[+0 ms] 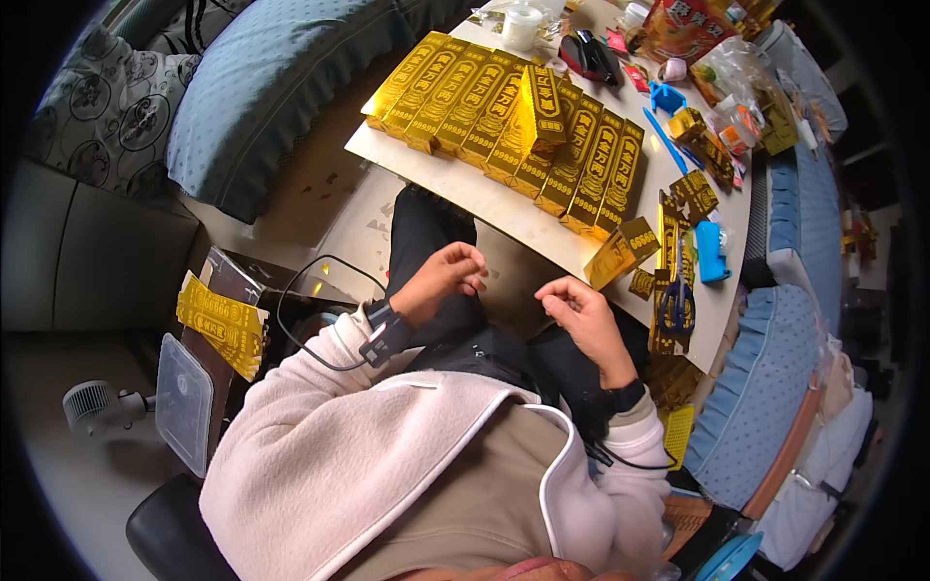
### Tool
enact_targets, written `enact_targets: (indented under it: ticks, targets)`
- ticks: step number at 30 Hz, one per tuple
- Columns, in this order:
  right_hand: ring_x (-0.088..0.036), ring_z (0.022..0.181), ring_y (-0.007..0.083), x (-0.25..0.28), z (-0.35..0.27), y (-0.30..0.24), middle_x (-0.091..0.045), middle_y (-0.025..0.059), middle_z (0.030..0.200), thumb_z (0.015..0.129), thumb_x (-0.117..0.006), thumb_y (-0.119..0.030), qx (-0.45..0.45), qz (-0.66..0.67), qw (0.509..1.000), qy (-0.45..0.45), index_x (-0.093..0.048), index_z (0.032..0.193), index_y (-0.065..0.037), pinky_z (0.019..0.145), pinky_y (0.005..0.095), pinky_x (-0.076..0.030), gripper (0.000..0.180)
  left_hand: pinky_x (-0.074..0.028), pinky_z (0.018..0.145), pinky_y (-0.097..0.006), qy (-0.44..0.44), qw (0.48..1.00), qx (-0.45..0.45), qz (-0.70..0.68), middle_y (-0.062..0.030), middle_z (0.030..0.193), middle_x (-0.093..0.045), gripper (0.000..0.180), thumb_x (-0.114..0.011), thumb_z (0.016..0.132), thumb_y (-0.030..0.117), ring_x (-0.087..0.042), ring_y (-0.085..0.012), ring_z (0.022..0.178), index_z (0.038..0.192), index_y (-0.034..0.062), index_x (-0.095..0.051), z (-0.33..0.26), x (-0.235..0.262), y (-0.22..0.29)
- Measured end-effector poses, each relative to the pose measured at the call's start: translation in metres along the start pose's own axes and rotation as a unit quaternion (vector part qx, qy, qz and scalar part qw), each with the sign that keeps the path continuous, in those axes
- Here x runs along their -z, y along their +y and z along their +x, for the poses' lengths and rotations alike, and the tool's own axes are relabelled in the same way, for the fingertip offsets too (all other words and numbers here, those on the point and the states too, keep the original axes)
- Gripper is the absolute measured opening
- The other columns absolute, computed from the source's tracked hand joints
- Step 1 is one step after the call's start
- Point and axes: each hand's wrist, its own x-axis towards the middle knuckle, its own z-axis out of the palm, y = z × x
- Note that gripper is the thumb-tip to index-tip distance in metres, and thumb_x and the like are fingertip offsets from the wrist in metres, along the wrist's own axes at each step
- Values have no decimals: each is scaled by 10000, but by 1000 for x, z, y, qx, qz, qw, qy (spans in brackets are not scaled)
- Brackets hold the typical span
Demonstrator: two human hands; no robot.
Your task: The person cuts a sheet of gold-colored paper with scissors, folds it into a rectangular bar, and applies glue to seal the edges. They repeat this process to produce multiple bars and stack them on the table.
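Both my hands hover over my lap, a short gap apart, in front of the table. My left hand has its fingers curled in toward the thumb. My right hand is bent with thumb and forefinger close together. Anything in either pinch is too small to make out. Beyond them, a row of gold paper boxes shaped like bars lies side by side on the table. One more gold box rests on top of the row. Nearest my right hand is a folded gold card piece at the table edge.
Dark scissors lie on gold card strips at the right, beside a blue tape dispenser. A black-and-red stapler and a tape roll stand farther back. Flat gold sheets lie on a dark box at my left.
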Motion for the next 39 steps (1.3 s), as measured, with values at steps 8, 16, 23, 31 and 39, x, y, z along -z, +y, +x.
enact_targets:
  ticks: [8, 16, 23, 31, 39]
  targets:
    - [-487, 570, 110, 5, -13, 9, -552, 0, 668, 940, -768, -140, 171, -197, 931, 255, -689, 935, -20, 574, 254, -447, 143, -536, 814, -262, 35, 994, 20, -104, -8, 1066, -654, 355, -768, 950, 319, -677, -105, 896, 1171, 121, -573, 27, -11, -2]
    - [-443, 1176, 293, 17, -13, 35, -419, 163, 1314, 697, -966, -374, 280, -318, 763, 489, -332, 1409, -22, 1011, 415, -405, 1016, -561, 921, -308, 23, 988, -3, -153, -49, 1076, -667, 211, -671, 1001, 144, -697, -167, 975, 1178, 90, -570, 35, -21, -11]
    - [-464, 1313, 326, 17, 7, 55, -475, 181, 1414, 784, -908, -142, 206, -227, 840, 448, -307, 1534, -1, 1137, 451, -351, 971, -530, 934, -285, -94, 995, 30, -20, -34, 1096, -656, 235, -679, 989, 115, -671, -137, 968, 1200, 84, -578, 15, -41, 5]
    - [-663, 1132, 314, -23, 3, 27, -656, 170, 1198, 762, -907, -214, 136, -122, 979, 84, -509, 1292, -46, 954, 405, -520, 684, -330, 1197, -401, -156, 888, -304, 309, -91, 1500, -471, 823, -893, 811, 293, -436, -229, 1410, 1487, 66, -482, -25, -47, 36]
    - [-608, 1151, 169, -46, 51, 37, -645, 53, 1254, 958, -748, -228, 60, -2, 997, -52, -564, 1302, -47, 1026, 309, -466, 430, -375, 1165, -347, -4, 915, -278, 291, -65, 1376, -637, 592, -837, 849, 88, -546, -185, 1339, 1375, 62, -566, -50, -7, 20]
